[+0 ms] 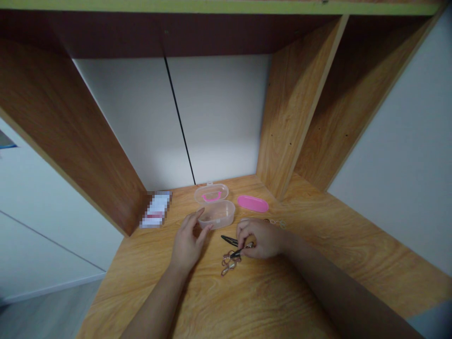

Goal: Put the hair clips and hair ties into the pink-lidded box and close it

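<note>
On a wood-grain desk (pixel 247 303), a black hair clip (pixel 236 254) is pinched between the fingers of the right hand (pixel 263 238), just above a small heap of linked metal rings (pixel 229 263). The left hand (pixel 187 240) is held open, its fingers released, just beside a clear plastic case (pixel 216 213).

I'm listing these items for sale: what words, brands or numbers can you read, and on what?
Nothing is readable. The white and red rectangular item is pixelated, too blurred to read. The clear plastic case, pink oval piece and black hair clip show no lettering.

Hair clip (pixel 237 253) end behind R hand (pixel 263 238)
</note>
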{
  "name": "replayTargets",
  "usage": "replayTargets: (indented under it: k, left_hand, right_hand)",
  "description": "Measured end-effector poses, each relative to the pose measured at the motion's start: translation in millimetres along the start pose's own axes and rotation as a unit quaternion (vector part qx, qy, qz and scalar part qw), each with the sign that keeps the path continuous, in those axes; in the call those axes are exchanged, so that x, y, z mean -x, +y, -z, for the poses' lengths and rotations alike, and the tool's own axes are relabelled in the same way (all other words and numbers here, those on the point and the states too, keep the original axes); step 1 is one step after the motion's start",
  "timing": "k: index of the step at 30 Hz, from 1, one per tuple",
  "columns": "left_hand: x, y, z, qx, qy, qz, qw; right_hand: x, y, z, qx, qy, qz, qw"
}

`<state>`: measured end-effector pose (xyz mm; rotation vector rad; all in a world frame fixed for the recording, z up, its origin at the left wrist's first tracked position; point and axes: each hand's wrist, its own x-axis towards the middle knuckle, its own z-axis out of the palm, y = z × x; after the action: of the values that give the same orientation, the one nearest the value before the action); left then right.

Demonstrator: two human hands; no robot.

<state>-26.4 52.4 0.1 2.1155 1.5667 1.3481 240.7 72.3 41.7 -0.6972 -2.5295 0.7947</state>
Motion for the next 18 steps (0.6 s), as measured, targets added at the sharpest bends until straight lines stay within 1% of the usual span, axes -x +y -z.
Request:
replayTargets:
  k: [4,6,8,10,14,18]
  left_hand:
    - [0.5,1.4,0.6,-0.006,-0.001,0.006,1.000]
    - [0.7,1.8,0.6,-0.006,0.000,0.008,1.000]
    - [0.7,1.6,0.2,-0.002,0.000,0.008,1.000]
    - [0.5,0.9,-0.1,0.002,0.003,0.007,1.000]
    - [-0.1,0.2,0.1,0.006,0.007,0.003,1.000]
    - [-0.3,2.3,1.3,-0.001,0.004,0.013,1.000]
  right_hand:
    - [0.0,-3.6,2.6,-0.028,0.029,-0.020,0.999]
    - [-1.0,-1.3,-0.2,-0.044,0.040,-0.060,0.996]
    - [-3.2,2.6,-5.2,-0.057,0.049,-0.115,0.990]
    - [-6.6,5.4,-10.2,-0.064,0.064,-0.146,0.985]
    - [-13.6,3.9,-14.3,-0.032,0.095,-0.120,0.988]
    - [-15.1,6.7,-14.9,0.016,0.082,-0.093,0.992]
